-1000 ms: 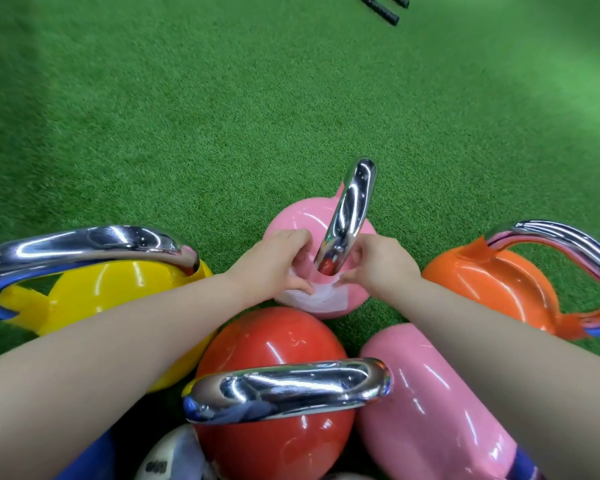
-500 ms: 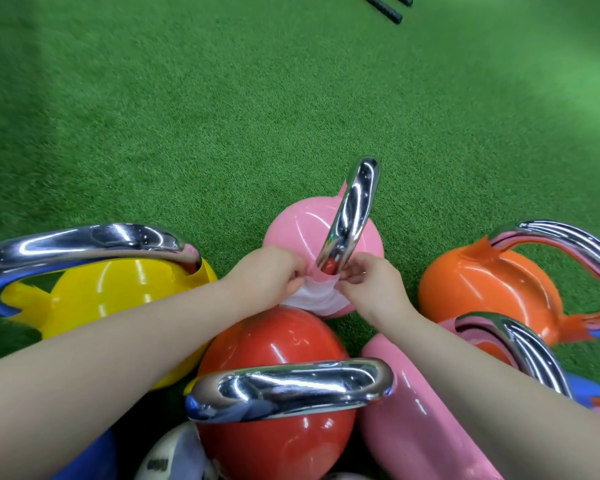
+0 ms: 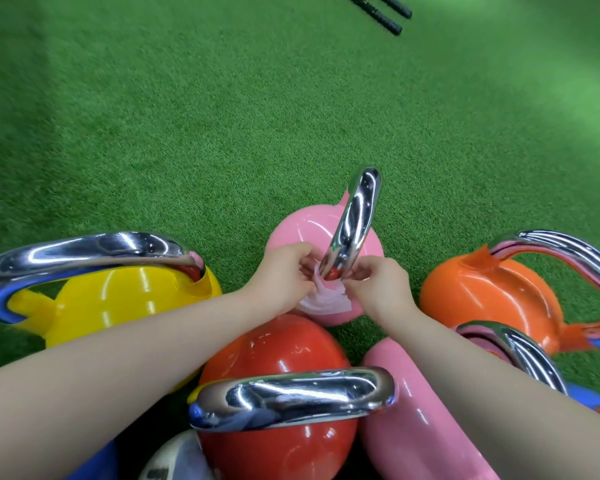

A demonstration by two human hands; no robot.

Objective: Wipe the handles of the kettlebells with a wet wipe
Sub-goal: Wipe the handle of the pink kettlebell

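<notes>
Left hand [image 3: 284, 275] and right hand [image 3: 378, 285], each grip pinching the wet wipe [image 3: 326, 299] around the pink kettlebell's chrome handle [image 3: 355, 220].

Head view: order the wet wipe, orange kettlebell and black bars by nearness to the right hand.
From the right hand:
1. Wet wipe, pinched at its fingers.
2. Orange kettlebell, just to its right.
3. Black bars, far off on the turf, top of frame.

Gym: turf [image 3: 187, 116], kettlebells [image 3: 274, 358].
</notes>
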